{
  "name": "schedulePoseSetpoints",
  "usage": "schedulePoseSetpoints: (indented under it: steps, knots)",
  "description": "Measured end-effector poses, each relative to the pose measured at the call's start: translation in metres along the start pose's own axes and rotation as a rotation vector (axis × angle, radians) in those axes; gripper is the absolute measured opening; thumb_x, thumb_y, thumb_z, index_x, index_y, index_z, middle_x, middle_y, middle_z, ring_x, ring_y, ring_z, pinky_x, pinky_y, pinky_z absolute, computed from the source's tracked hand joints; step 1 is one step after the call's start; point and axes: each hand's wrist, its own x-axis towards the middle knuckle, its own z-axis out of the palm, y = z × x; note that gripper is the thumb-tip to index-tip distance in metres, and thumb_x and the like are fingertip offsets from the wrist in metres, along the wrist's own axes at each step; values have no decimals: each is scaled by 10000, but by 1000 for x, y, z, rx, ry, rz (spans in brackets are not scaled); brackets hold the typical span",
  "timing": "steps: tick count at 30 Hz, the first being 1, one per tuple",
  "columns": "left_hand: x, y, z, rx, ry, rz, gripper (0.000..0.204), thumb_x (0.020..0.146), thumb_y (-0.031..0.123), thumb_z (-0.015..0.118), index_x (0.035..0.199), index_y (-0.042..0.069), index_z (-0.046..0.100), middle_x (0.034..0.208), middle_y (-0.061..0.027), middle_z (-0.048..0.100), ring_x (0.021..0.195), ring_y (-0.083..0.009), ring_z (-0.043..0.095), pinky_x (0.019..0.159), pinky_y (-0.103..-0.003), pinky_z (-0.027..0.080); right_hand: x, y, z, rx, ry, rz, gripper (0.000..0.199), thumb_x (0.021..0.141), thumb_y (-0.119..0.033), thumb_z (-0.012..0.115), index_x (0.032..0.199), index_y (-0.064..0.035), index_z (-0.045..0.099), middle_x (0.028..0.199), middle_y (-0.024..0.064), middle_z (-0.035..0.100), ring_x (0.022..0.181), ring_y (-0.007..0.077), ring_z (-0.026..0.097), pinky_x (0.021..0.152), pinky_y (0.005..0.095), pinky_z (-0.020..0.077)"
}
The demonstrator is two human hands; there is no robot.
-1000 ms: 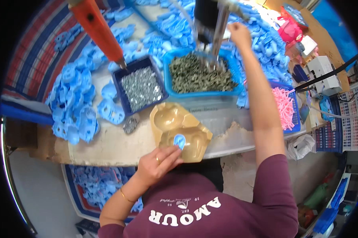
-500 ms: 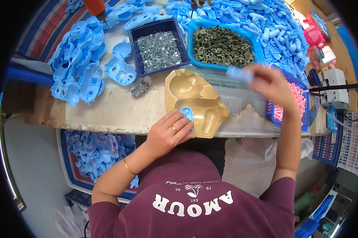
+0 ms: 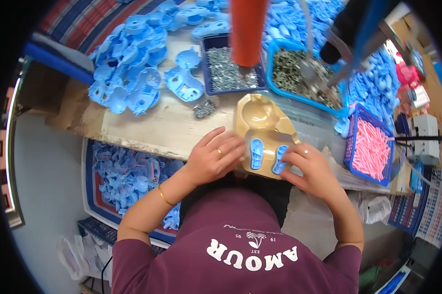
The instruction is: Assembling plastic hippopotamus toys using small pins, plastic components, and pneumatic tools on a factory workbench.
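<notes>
A gold-coloured moulded jig (image 3: pixel 261 131) with rounded hollows lies at the table's front edge. In its left hollow sits a long, ribbed light-blue plastic half-shell (image 3: pixel 256 154), uncovered. A matching blue plastic half-shell (image 3: pixel 280 159) rests in the right hollow, and my right hand (image 3: pixel 306 169) has its thumb and fingers bent around its right side. My left hand (image 3: pixel 217 156) is beside the jig's left edge, fingers loosely spread, with nothing visible in them.
An orange screwdriver (image 3: pixel 249 34) hangs over a dark bin of small metal parts (image 3: pixel 223 63). Metal tooling (image 3: pixel 324 81) hangs above a blue tray (image 3: pixel 279 90) of dark clips. Blue shells (image 3: pixel 133 68) pile up left; a basket (image 3: pixel 355 171) of pink sticks stands right.
My right hand has come down from the trays and brought the second blue half-shell to the jig. My left hand has slid off the first one. The view has shifted too.
</notes>
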Motion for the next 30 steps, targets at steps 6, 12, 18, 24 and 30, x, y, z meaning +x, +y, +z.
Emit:
schedulePoseSetpoints:
  steps: [6,12,18,24,30]
  knots:
    - [11,-74,-33,257,29,-338,395,798,-104,566,1141,62,672,1179,-120,698,1079,-342,642,941,-428,515,-1,-2,-4,115,97,156,193,821,-118,774,970,-66,662,951,97,668,911,304,647,778,407,520]
    - [-18,-127,-40,235,48,-395,266,896,-24,612,1145,51,663,1122,-135,694,1043,-312,654,892,-395,524,4,-3,3,182,34,129,141,844,-71,760,964,-50,689,921,108,682,854,267,673,768,370,526]
    - [-19,-124,-49,-176,392,-625,197,921,19,682,1114,40,651,1013,-129,690,947,-257,669,822,-336,521,6,-2,2,221,52,194,107,860,-77,744,950,-44,697,914,104,692,850,270,674,736,364,527]
    - [13,-58,-54,487,330,-255,270,819,40,782,1063,130,709,1002,10,734,927,-200,656,864,-363,475,9,-4,-1,264,90,240,86,874,-82,730,954,-54,709,916,92,708,856,254,687,669,345,526]
    - [3,-54,-27,439,365,-154,306,773,19,769,1059,126,747,1036,-9,736,954,-227,655,953,-415,522,-3,-3,3,247,107,228,75,875,-89,729,938,-52,708,922,96,721,855,253,687,693,344,523]
